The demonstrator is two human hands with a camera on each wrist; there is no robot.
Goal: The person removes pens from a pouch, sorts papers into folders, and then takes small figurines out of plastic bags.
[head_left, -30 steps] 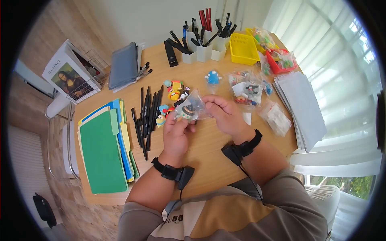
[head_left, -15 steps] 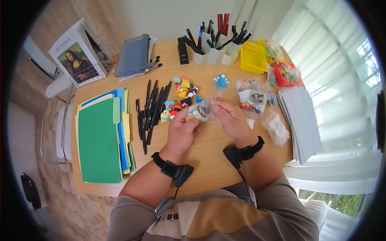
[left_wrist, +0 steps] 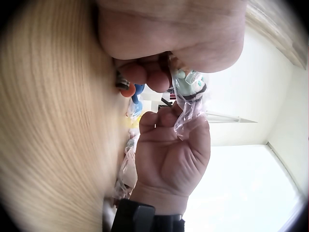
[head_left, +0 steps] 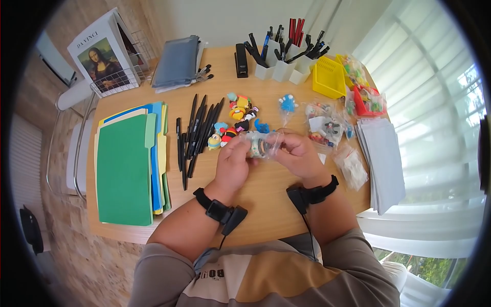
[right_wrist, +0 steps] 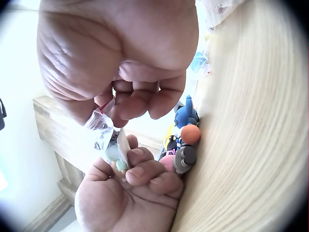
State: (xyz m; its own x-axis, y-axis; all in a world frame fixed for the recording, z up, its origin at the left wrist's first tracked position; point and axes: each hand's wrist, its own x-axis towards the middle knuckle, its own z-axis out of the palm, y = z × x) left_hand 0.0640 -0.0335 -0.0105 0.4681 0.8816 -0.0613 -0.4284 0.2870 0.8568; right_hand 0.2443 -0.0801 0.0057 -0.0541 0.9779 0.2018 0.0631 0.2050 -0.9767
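Over the table, a small pale-green toy figurine (left_wrist: pixel 192 86) with a dark band sits inside a clear plastic bag (head_left: pixel 272 139). My left hand (head_left: pixel 231 162) grips the figurine's end of it between thumb and fingers. At the bag's other end my right hand (head_left: pixel 300 156) pinches the crumpled plastic, and a bit of red strip (right_wrist: pixel 106 103) shows by its fingertips in the right wrist view. Just beyond the hands lie several loose toy figurines (head_left: pixel 227 134), with a blue one (head_left: pixel 261 126) closest to the bag.
Black pens (head_left: pixel 197 130) and a stack of coloured folders (head_left: pixel 125 169) lie to the left. Bagged figurines (head_left: pixel 326 125), an emptied-looking plastic bag (head_left: pixel 352 169) and grey envelopes (head_left: pixel 381 163) are on the right. Behind stand pen holders (head_left: pixel 281 70), a stapler (head_left: pixel 241 60) and a yellow basket (head_left: pixel 328 78).
The bag has gone from standing up in a peak to lying flatter between the hands. My right fingers have curled in closer on its end. The head view has shifted.
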